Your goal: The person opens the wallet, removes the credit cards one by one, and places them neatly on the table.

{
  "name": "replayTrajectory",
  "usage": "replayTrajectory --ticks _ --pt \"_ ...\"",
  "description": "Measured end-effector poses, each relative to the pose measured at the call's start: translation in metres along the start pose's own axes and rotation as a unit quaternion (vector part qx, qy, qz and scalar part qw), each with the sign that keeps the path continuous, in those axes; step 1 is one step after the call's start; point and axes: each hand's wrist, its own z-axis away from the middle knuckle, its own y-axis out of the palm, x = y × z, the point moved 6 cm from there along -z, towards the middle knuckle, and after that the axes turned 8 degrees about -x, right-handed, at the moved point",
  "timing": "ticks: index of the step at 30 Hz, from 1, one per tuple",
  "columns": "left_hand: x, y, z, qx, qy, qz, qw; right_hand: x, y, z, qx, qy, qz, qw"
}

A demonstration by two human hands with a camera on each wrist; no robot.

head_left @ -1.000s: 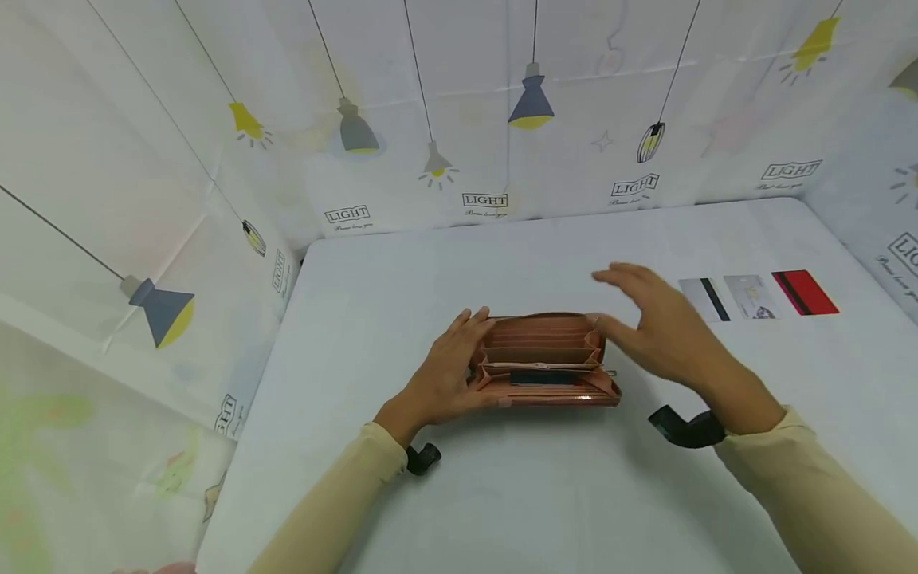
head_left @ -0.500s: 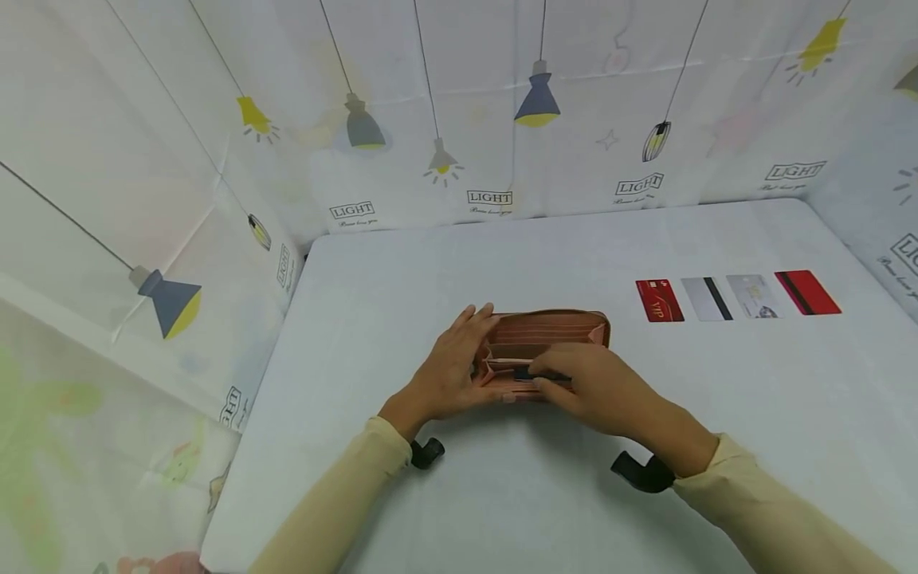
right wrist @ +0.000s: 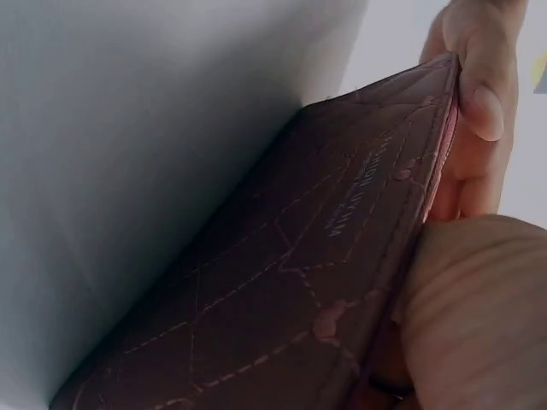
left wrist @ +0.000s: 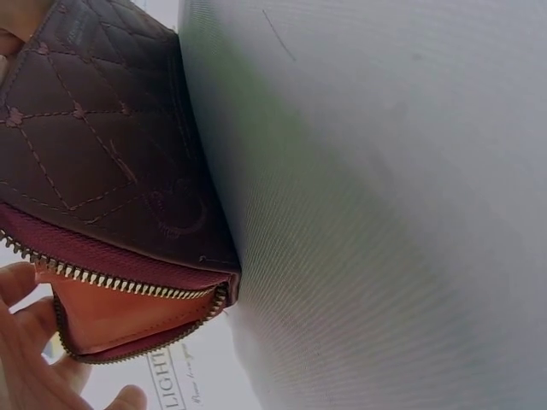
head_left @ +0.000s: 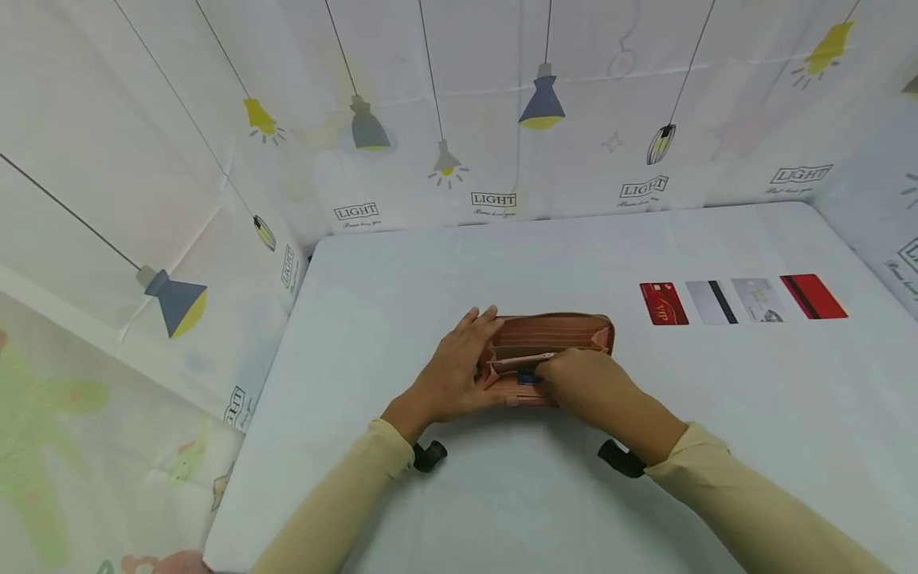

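A brown zip-around wallet (head_left: 552,328) stands unzipped on the table, its pinkish compartments facing up. My left hand (head_left: 450,373) grips its left end, thumb over the front edge and fingers at the back. My right hand (head_left: 590,387) reaches into the front compartment with curled fingers, pinching a dark blue card (head_left: 527,376) that shows beside them. The wallet hides these fingertips. In the left wrist view, the quilted outside (left wrist: 94,128) and brass zip teeth (left wrist: 111,279) show. The right wrist view has the wallet's stitched front (right wrist: 282,265) close up.
Several cards lie in a row at the right of the white table (head_left: 387,303): a red VIP card (head_left: 664,304), a silver card with a black stripe (head_left: 706,302), a silver card (head_left: 759,300) and a red striped card (head_left: 814,296). A lamp-patterned curtain (head_left: 402,183) hangs behind.
My right hand has come from beside the red VIP card, which it was covering, down into the wallet's front compartment, onto the dark card. The left hand keeps its grip on the wallet.
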Motion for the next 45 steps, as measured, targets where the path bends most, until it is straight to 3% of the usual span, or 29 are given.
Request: replayTrajectory --ticks 9,14,18,21,24,30,35,38,45 --pt "0.001 0.0 0.001 -0.004 0.002 0.001 1.0 0.003 0.003 -0.005 -0.009 -0.019 0.087 0.996" --pt "0.001 0.0 0.001 -0.004 0.004 0.0 1.0 0.003 -0.001 -0.004 -0.045 -0.021 0.092 0.995" --pt "-0.005 0.004 -0.004 -0.007 0.012 0.005 0.9999 -0.004 -0.011 0.003 -0.043 -0.004 0.048 0.998" --pt "-0.007 0.005 -0.007 -0.004 0.005 0.012 0.9999 -0.011 -0.025 0.009 -0.034 0.013 -0.021 0.999" --pt "-0.007 0.005 -0.005 0.003 -0.009 0.013 0.9999 -0.017 -0.044 0.014 -0.047 0.016 -0.102 0.994" --pt "-0.005 0.002 0.0 -0.008 -0.008 0.009 0.9999 -0.052 -0.083 0.028 -0.118 0.043 -0.228 0.966" --pt "-0.003 0.0 0.005 -0.009 -0.005 0.003 0.9999 -0.111 -0.102 0.048 -0.174 0.168 -0.267 0.933" --pt "-0.004 0.0 0.005 -0.006 -0.008 0.007 0.9999 -0.148 -0.094 0.064 -0.165 0.257 -0.289 0.907" --pt "-0.009 0.001 0.002 -0.005 -0.001 0.014 0.9999 -0.206 -0.04 0.101 -0.092 0.371 -0.349 0.856"
